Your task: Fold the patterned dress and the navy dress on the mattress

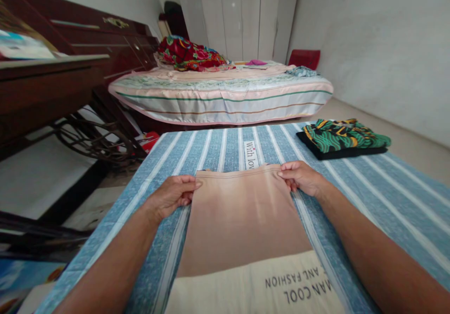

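A tan and cream shirt lies folded narrow on the blue striped cloth, its hemmed edge pointing away from me. Dark printed letters appear upside down on its cream part, and its near end runs out of the picture. My left hand pinches the far left corner of the hem between thumb and fingers. At the far right corner, my right hand grips the same hem in a similar pinch. Both hands are closed on the fabric, close to the cloth below.
The blue and white striped cloth covers the surface before me. Folded green and black clothes sit at its far right. Beyond stands a bed with a red floral quilt. A treadle sewing machine table is at left.
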`<state>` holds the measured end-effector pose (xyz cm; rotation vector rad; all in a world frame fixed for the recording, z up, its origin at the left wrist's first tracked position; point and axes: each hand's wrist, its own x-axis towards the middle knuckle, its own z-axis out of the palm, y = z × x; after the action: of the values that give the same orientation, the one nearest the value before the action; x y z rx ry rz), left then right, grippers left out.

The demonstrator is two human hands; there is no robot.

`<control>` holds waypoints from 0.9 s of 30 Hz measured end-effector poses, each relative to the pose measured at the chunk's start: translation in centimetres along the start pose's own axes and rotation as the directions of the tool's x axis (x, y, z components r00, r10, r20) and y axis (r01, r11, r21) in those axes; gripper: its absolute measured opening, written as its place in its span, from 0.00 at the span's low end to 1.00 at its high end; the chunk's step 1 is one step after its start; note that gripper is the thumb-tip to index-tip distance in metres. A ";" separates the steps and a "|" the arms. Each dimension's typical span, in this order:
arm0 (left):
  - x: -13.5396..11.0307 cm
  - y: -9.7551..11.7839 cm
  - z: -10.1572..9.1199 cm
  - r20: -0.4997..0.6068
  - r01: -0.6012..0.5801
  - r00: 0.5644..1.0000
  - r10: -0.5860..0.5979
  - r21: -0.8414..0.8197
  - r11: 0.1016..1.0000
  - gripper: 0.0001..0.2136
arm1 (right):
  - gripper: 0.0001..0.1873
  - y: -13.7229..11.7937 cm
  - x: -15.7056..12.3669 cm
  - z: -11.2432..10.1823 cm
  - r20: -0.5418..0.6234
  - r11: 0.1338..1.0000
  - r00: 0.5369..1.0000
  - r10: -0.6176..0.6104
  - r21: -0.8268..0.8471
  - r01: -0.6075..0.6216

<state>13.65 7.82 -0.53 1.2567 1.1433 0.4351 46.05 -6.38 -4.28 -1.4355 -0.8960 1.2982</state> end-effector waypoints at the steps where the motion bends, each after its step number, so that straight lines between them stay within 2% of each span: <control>1: -0.3 0.1 0.0 -0.036 -0.037 0.999 0.037 0.001 0.999 0.13 | 0.15 -0.2 -0.1 0.0 -0.006 1.000 1.000 -0.007 0.007 0.007; 3: -0.7 0.2 0.1 -0.116 -0.079 0.990 0.084 0.048 0.996 0.12 | 0.12 -0.6 -0.2 0.0 -0.050 1.000 0.999 -0.005 -0.020 0.003; 7: -0.6 -0.3 0.8 -0.246 -0.025 0.966 0.080 0.219 0.975 0.11 | 0.06 -0.4 0.2 0.5 -0.175 0.991 0.984 0.042 -0.115 -0.063; 9: -0.5 -0.6 1.1 -0.252 -0.011 0.965 0.067 0.217 0.976 0.12 | 0.05 -0.1 0.4 0.6 -0.184 0.990 0.982 0.048 -0.124 -0.072; 11: -0.5 -0.8 1.0 -0.211 0.002 0.977 0.031 0.158 0.988 0.14 | 0.04 0.1 0.4 0.5 -0.187 0.990 0.981 0.048 -0.120 -0.071; 13: -0.7 -0.8 0.6 -0.141 0.038 0.990 -0.025 0.093 0.995 0.16 | 0.07 0.2 0.2 0.1 -0.147 0.992 0.987 0.065 -0.102 -0.080; 15: -0.8 -0.9 0.2 -0.080 0.079 0.994 -0.074 0.065 0.995 0.17 | 0.12 0.2 -0.1 -0.4 -0.045 0.989 0.993 0.107 -0.095 -0.111; 17: -0.8 -1.0 -0.1 -0.050 0.098 0.994 -0.095 0.066 0.993 0.18 | 0.15 0.2 -0.2 -0.8 0.064 0.983 0.986 0.154 -0.115 -0.146; 19: -0.7 -1.2 -0.1 -0.056 0.092 0.995 -0.088 0.067 0.993 0.17 | 0.16 0.2 -0.2 -0.7 0.085 0.980 0.983 0.165 -0.128 -0.154; 24: -0.6 -1.3 1.0 -0.200 0.001 0.979 0.026 0.134 0.991 0.12 | 0.14 0.2 0.1 0.3 -0.127 0.985 0.986 0.112 -0.115 -0.127; 27: -0.7 -1.3 1.6 -0.273 -0.029 0.959 0.074 0.163 0.986 0.10 | 0.14 0.2 0.2 0.4 -0.156 0.975 0.976 0.154 -0.135 -0.176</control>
<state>14.29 6.06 -1.55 1.3962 1.4075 0.5839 45.63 -6.17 -4.47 -1.7289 -0.8027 1.2507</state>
